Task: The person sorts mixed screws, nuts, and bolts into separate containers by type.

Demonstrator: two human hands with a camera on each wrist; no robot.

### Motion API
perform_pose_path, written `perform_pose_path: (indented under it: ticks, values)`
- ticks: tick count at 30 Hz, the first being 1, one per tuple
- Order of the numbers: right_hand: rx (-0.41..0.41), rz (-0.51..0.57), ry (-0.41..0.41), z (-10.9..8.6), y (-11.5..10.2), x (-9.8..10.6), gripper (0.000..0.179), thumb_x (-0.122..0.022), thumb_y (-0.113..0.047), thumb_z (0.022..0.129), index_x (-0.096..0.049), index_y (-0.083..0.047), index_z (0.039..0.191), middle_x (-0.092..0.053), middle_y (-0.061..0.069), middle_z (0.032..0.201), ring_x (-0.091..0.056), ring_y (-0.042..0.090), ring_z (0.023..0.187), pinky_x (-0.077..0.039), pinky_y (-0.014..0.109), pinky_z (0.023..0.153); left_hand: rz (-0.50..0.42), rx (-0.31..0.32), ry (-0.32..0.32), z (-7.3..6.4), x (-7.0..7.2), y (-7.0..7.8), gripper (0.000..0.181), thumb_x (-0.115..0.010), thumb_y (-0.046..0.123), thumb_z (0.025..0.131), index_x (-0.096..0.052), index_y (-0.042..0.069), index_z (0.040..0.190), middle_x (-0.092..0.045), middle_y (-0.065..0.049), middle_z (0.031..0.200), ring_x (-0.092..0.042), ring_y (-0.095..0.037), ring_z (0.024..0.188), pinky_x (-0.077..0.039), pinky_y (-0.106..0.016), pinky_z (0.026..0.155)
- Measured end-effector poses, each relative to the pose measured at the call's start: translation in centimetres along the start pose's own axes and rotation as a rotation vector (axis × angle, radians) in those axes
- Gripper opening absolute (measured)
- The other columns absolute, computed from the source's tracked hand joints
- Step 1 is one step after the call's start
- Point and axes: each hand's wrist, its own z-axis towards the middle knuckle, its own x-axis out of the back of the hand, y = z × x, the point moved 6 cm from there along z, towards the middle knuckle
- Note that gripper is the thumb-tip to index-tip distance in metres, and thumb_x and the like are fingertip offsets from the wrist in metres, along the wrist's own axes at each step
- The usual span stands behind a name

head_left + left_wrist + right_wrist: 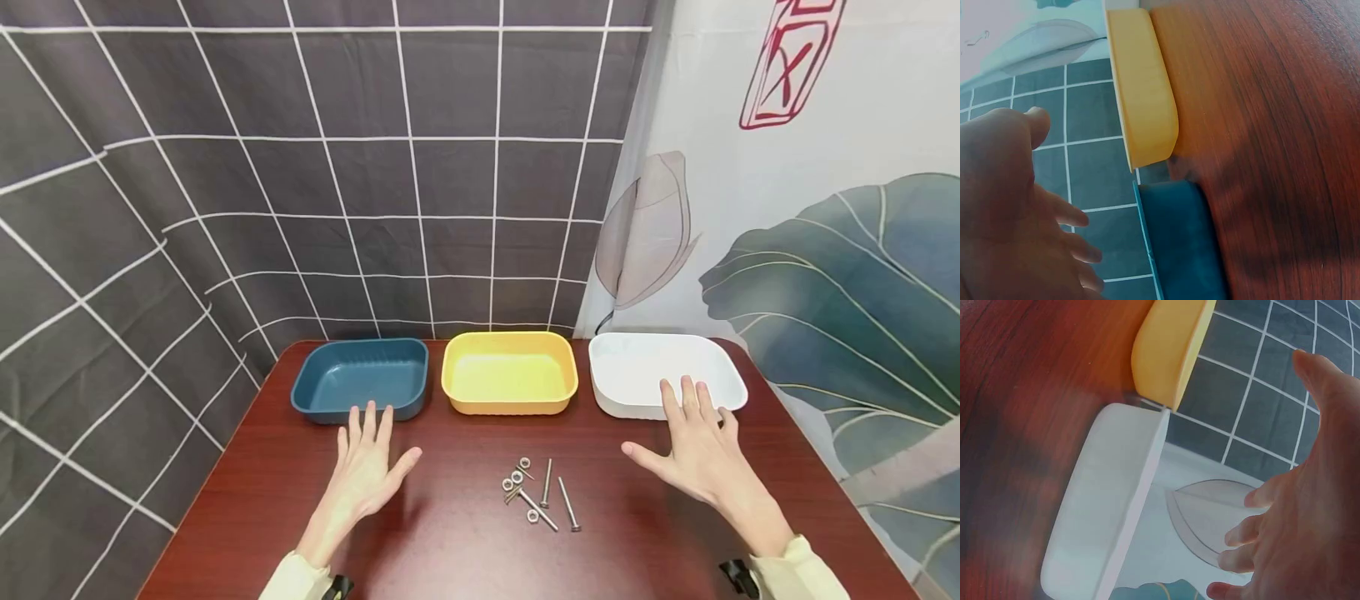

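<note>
My left hand [363,471] hovers over the table in front of the blue tray [360,412], fingers spread and holding nothing. On the other side, my right hand [697,454] is spread likewise, its fingertips overlapping the front rim of the white tray [630,410] in the head view. Between the hands lies a loose group of hardware: several nuts [532,516], long bolts [568,504] and what look like smaller screws [513,495]. Both wrist views show the hands raised with fingers extended, the left hand [1016,212] and the right hand [1310,512] each apart from the trays.
A yellow tray [510,407] stands between the blue and white ones along the back of the reddish-brown table [465,558]. Directly behind the trays hang a dark grid-patterned cloth [450,175] and a pale leaf-printed curtain [675,300].
</note>
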Motion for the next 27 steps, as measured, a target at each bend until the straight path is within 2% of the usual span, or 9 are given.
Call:
perform_pose_path:
  ticks: [11,15,18,20,22,24,27]
  values:
    - [0.007,-0.001,0.014,-0.1,-0.1,-0.1,0.111,-0.065,-0.068,0.083,-0.028,0.012,0.149,-0.022,0.043,0.150,-0.018,0.059,0.137,-0.019,0.078,0.100,-0.007,-0.008,-0.001,-0.2,0.0,0.1,0.081,-0.059,0.047,0.097,-0.033,-0.009,0.150,-0.022,-0.037,0.154,-0.007,-0.055,0.143,-0.010,-0.069,0.116]
    - [0.018,0.002,0.042,-0.1,-0.2,0.0,0.109,-0.067,-0.066,0.083,-0.030,0.013,0.148,-0.024,0.043,0.148,-0.020,0.059,0.136,-0.021,0.078,0.098,-0.009,-0.013,0.009,-0.2,0.1,0.1,0.080,-0.060,0.045,0.097,-0.033,-0.009,0.150,-0.023,-0.037,0.153,-0.008,-0.056,0.143,-0.011,-0.069,0.116]
    - [0.052,0.013,0.105,-0.1,-0.5,0.2,0.101,-0.072,-0.056,0.082,-0.035,0.014,0.144,-0.033,0.043,0.144,-0.034,0.059,0.130,-0.031,0.076,0.095,-0.011,-0.013,0.015,-0.3,0.1,0.0,0.080,-0.061,0.044,0.097,-0.034,-0.010,0.149,-0.023,-0.038,0.153,-0.008,-0.056,0.143,-0.012,-0.069,0.116]
    - [0.082,0.031,0.169,-0.2,-0.8,0.3,0.090,-0.077,-0.044,0.081,-0.042,0.015,0.139,-0.045,0.041,0.135,-0.049,0.058,0.117,-0.042,0.072,0.090,-0.013,-0.011,0.018,-0.3,0.2,0.0,0.080,-0.061,0.044,0.097,-0.034,-0.010,0.149,-0.023,-0.038,0.153,-0.009,-0.056,0.143,-0.013,-0.069,0.115]
    - [0.108,0.061,0.236,-0.4,-1.1,0.3,0.077,-0.080,-0.031,0.080,-0.048,0.015,0.132,-0.055,0.039,0.124,-0.059,0.054,0.101,-0.051,0.068,0.079,-0.020,-0.008,0.022,-0.3,0.2,-0.1,0.080,-0.062,0.042,0.097,-0.034,-0.011,0.149,-0.023,-0.038,0.153,-0.009,-0.056,0.142,-0.013,-0.070,0.115]
    - [0.124,0.101,0.300,-0.7,-1.4,0.3,0.066,-0.081,-0.021,0.078,-0.055,0.014,0.126,-0.062,0.036,0.113,-0.064,0.052,0.090,-0.054,0.065,0.071,-0.021,-0.005,0.030,-0.4,0.2,-0.2,0.079,-0.063,0.040,0.096,-0.034,-0.011,0.148,-0.024,-0.038,0.152,-0.011,-0.056,0.142,-0.014,-0.071,0.115]
    - [0.139,0.156,0.376,-1.0,-1.9,0.1,0.053,-0.081,-0.012,0.076,-0.061,0.011,0.120,-0.067,0.031,0.104,-0.066,0.048,0.085,-0.055,0.063,0.067,-0.027,0.005,0.042,-0.4,0.3,-0.4,0.077,-0.065,0.037,0.096,-0.034,-0.011,0.148,-0.026,-0.038,0.152,-0.015,-0.056,0.141,-0.018,-0.071,0.114]
